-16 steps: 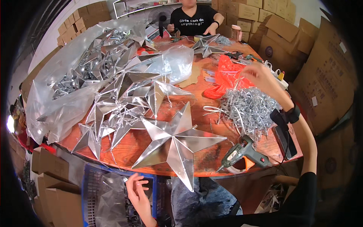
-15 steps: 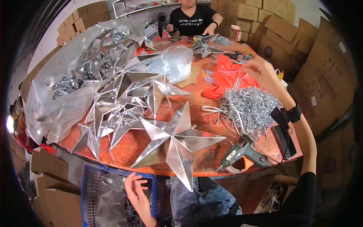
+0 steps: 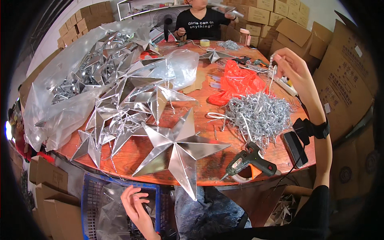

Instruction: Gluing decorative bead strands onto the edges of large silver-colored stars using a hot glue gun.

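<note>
Cardboard boxes (image 3: 344, 76) were stacked round a wooden table (image 3: 208, 120) heaped with silver stars (image 3: 176, 146) and a tinsel pile (image 3: 260, 114). Since half a second before, the right hand (image 3: 290, 66) had been raised higher, its fingers pinched on a tinsel strand (image 3: 272, 78) drawn up from the pile, judged nearly free. The left hand (image 3: 134, 202) was held open over a blue crate (image 3: 92, 200). A glue gun (image 3: 250, 162) lay untouched.
</note>
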A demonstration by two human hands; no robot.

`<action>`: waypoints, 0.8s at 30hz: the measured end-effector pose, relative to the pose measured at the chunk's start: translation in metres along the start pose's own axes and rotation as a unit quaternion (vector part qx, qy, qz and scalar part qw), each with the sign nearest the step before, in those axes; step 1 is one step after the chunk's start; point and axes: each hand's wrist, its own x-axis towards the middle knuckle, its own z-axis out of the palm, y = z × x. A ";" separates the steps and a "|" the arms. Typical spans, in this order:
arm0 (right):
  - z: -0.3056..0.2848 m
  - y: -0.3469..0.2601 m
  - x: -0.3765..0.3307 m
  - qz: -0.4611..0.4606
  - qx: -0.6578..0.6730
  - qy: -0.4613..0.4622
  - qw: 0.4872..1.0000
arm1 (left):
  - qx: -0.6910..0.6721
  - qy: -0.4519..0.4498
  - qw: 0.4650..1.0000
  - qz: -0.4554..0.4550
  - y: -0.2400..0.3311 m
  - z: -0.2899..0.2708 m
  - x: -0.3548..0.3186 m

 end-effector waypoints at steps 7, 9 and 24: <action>0.008 0.024 0.002 0.002 -0.041 -0.035 0.999 | -0.004 -0.026 1.000 0.001 0.004 0.010 -0.004; 0.014 0.032 -0.004 0.014 -0.027 -0.055 0.998 | 0.015 -0.033 0.999 0.010 0.002 0.008 -0.007; 0.040 -0.114 -0.109 -0.110 -0.007 -0.434 0.894 | -0.144 -0.563 0.804 0.122 0.090 0.072 -0.017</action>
